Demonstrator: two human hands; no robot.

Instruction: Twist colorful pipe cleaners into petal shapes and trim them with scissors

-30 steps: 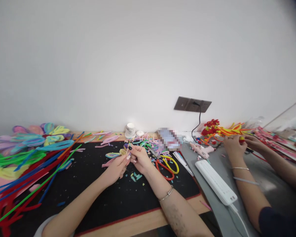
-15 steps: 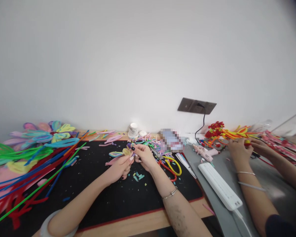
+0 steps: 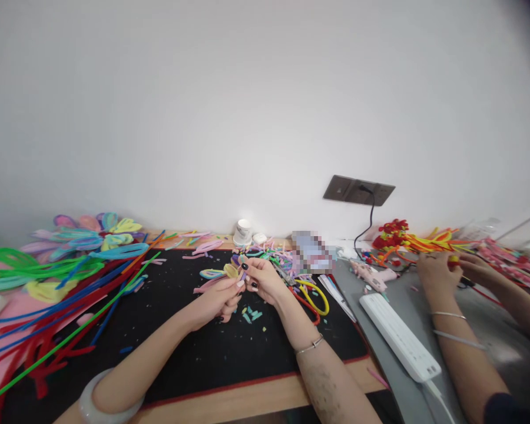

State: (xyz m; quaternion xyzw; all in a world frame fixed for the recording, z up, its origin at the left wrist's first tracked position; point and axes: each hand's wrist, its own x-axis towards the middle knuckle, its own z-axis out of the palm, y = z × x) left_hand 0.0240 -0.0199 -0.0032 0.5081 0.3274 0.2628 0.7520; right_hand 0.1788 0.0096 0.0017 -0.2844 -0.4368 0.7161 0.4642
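Note:
My left hand (image 3: 218, 303) is closed in a pinch over the black mat (image 3: 194, 359). Meeting it at the fingertips, my right hand (image 3: 265, 280) pinches the same small bundle. Between them is a fuzzy pipe cleaner piece (image 3: 242, 273) in purple, partly covered by the fingers. A yellow pipe cleaner loop (image 3: 231, 270) sticks up beside the fingers; whether it joins the held piece I cannot tell. Scissors with yellow and red-orange handles (image 3: 320, 300) lie just right of my right hand. Small teal clippings (image 3: 251, 315) are scattered below the hands.
Pipe cleaners (image 3: 62, 306) in many colours pile up at left, with pastel loops (image 3: 92, 235) behind. A paper cup (image 3: 242, 232) stands by the wall. To the right are a pink glue gun (image 3: 374, 274), a white power strip (image 3: 400, 337) and a co-worker's hands (image 3: 437, 277).
The whole view has shifted slightly, so things sit a little further right. Both my hands stay together on the piece, with small finger movements. The co-worker's hands remain at the same spot.

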